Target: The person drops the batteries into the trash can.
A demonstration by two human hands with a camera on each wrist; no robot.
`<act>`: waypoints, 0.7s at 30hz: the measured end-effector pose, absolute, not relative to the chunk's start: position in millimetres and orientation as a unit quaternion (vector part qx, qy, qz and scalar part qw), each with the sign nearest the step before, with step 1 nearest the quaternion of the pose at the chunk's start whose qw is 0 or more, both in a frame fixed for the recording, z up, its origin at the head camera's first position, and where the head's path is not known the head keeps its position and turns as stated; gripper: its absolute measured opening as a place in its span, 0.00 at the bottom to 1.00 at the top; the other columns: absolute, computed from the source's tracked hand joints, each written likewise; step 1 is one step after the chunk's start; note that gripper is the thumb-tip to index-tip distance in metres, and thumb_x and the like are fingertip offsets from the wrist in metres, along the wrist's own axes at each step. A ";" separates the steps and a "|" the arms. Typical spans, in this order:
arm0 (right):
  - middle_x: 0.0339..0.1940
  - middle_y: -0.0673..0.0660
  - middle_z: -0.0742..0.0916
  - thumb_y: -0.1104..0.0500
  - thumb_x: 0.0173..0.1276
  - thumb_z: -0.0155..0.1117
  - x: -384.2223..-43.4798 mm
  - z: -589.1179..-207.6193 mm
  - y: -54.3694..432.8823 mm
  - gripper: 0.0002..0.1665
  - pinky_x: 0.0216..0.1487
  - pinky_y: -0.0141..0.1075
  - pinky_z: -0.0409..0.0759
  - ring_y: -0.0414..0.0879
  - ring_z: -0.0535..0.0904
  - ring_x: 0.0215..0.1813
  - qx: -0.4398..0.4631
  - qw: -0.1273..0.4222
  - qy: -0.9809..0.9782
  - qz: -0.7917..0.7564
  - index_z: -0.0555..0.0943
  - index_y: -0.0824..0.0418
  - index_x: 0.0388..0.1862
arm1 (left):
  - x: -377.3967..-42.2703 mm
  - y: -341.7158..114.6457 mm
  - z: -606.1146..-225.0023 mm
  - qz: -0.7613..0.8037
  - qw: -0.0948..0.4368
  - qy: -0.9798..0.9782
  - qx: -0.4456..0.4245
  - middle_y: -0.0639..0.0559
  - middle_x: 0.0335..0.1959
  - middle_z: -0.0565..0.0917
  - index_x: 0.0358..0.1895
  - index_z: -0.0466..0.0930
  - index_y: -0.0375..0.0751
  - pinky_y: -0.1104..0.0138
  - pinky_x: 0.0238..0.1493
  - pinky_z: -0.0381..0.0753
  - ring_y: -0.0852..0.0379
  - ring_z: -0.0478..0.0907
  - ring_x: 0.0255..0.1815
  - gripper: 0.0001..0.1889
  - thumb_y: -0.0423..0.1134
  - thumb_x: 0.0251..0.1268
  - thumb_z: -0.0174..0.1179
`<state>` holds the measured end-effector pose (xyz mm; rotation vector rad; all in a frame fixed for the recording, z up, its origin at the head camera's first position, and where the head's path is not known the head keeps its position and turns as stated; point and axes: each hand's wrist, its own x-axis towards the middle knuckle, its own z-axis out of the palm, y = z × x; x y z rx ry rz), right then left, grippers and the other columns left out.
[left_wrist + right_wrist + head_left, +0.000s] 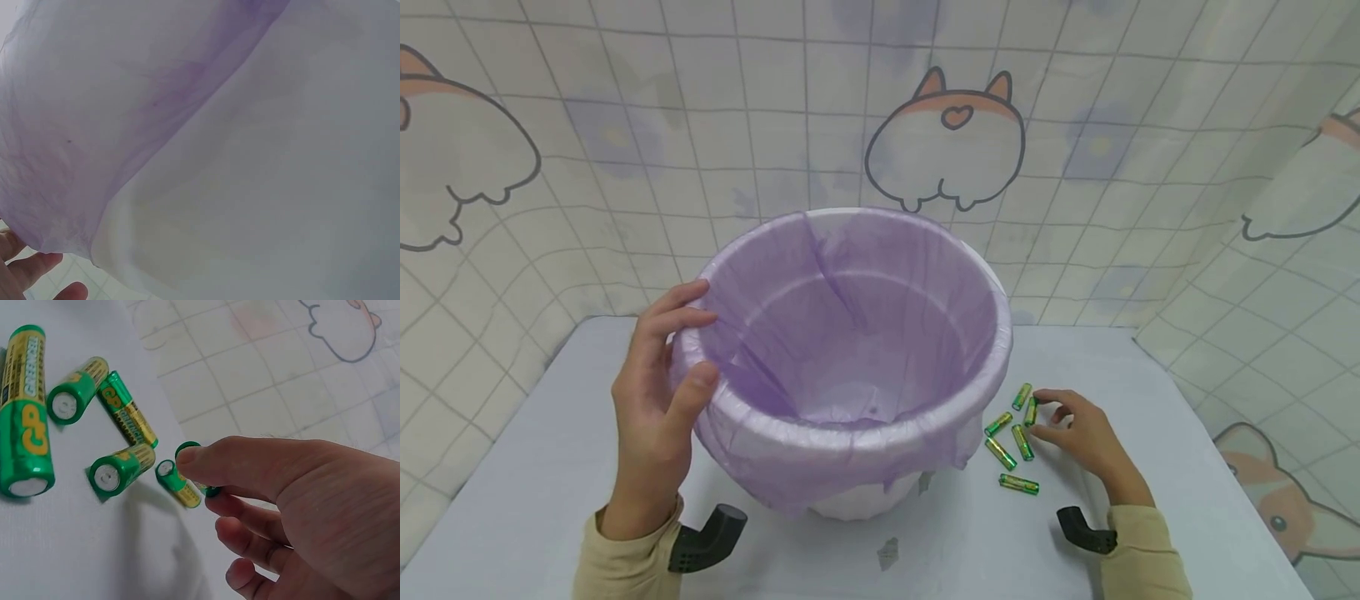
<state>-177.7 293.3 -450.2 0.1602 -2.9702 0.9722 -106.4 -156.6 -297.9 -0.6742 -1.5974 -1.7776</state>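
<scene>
A large round trash can (868, 500) stands at the centre of the head view, its white base showing below a purple plastic bag (790, 467) folded over the rim. My left hand (655, 408) grips the bagged rim on the left side, thumb toward me and fingers over the far part. To the right of the can, my right hand (1086, 437) pinches a green and gold battery (1031, 412) between thumb and index finger. Several more batteries (28, 425) lie scattered beside it on the white surface, marked GP. The bag's outside fills much of the left wrist view.
The white table (955, 550) reaches back to a cloth (760, 150) printed with a grid and cartoon animals, which hangs behind and at both sides. A small grey patch (887, 553) marks the tabletop in front of the can. Each wrist wears a black camera mount (709, 540).
</scene>
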 end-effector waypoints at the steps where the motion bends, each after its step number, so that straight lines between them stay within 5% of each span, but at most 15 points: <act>1: 0.57 0.64 0.81 0.57 0.58 0.71 -177.3 -449.1 293.1 0.32 0.36 0.35 0.71 0.51 0.76 0.46 0.052 0.005 -0.948 0.312 0.75 0.61 0.62 | -106.4 -156.6 -297.9 -0.677 0.323 -0.609 -0.257 0.33 0.66 0.67 0.53 0.73 0.24 0.66 0.64 0.67 0.40 0.60 0.69 0.18 0.31 0.61 0.55; 21: 0.51 0.60 0.83 0.54 0.62 0.68 -166.1 -422.9 279.9 0.27 0.32 0.31 0.68 0.44 0.70 0.40 0.074 0.065 -0.943 0.318 0.76 0.58 0.60 | -106.9 -157.4 -297.9 -0.672 0.328 -0.611 -0.259 0.33 0.66 0.68 0.53 0.73 0.23 0.66 0.63 0.67 0.40 0.61 0.69 0.18 0.31 0.60 0.55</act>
